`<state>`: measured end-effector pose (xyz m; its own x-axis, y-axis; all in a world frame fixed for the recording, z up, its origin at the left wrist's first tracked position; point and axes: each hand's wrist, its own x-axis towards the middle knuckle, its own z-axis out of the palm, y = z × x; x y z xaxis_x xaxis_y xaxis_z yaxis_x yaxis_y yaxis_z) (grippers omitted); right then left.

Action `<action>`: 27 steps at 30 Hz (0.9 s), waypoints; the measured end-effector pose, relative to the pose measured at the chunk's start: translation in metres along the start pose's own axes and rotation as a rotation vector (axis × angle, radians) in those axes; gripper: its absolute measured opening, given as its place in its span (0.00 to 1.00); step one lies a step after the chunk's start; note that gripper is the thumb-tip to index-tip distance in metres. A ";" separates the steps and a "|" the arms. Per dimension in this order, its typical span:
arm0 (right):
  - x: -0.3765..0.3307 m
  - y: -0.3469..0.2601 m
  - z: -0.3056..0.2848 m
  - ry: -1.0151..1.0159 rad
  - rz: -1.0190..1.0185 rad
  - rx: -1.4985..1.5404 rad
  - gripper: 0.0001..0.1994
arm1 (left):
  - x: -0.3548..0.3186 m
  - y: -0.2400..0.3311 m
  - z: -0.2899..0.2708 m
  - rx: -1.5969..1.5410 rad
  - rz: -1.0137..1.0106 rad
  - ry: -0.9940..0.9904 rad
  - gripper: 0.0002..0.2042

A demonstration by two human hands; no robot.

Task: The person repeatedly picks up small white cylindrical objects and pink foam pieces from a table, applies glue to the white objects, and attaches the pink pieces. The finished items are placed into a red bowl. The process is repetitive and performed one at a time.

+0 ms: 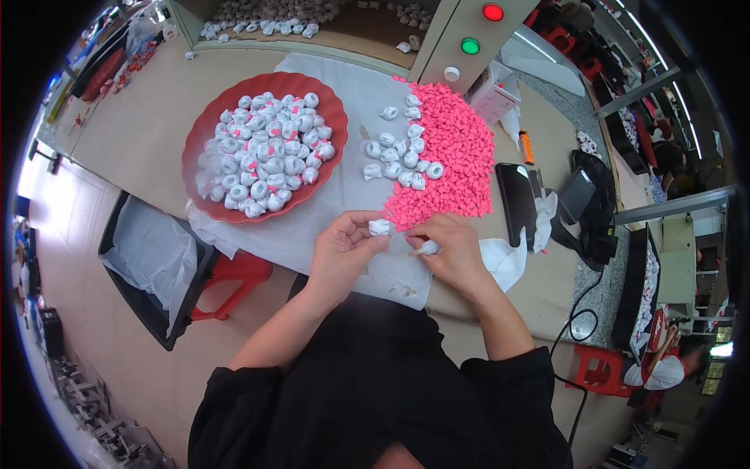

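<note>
My left hand (pixel 344 248) is closed in a pinch, with a small white rounded piece (pixel 379 227) between thumb and fingers. Just to its right, my right hand (pixel 453 248) is closed round a white thing with a pointed tip (pixel 429 248). The tip points left, and the palm hides the rest of it. Beyond both hands spreads a heap of tiny pink pieces (pixel 449 148). Several loose white pieces (pixel 388 155) lie along its left edge. A red scalloped bowl (pixel 195 148) at the left holds many similar white pieces, some showing pink bits.
White paper (pixel 344 94) covers part of the table. On the right lie an orange lighter (pixel 526 148), a dark phone (pixel 513 199) and a crumpled tissue (pixel 504 262). A cabinet with buttons (pixel 449 51) stands behind. Lower left, a paper-lined black tray (pixel 152 258) sits by a red stool (pixel 234 281).
</note>
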<state>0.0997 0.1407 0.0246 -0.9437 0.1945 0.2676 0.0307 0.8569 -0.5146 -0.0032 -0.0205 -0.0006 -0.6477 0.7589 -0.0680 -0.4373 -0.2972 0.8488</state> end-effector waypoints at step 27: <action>0.003 -0.018 -0.001 -0.061 0.450 0.851 0.11 | -0.004 0.001 0.000 0.428 0.036 -0.148 0.13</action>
<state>0.0964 0.1261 0.0351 -0.9183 0.3741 -0.1297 0.1675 0.0703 -0.9834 -0.0012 -0.0233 0.0010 -0.5479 0.8364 0.0148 -0.0988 -0.0822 0.9917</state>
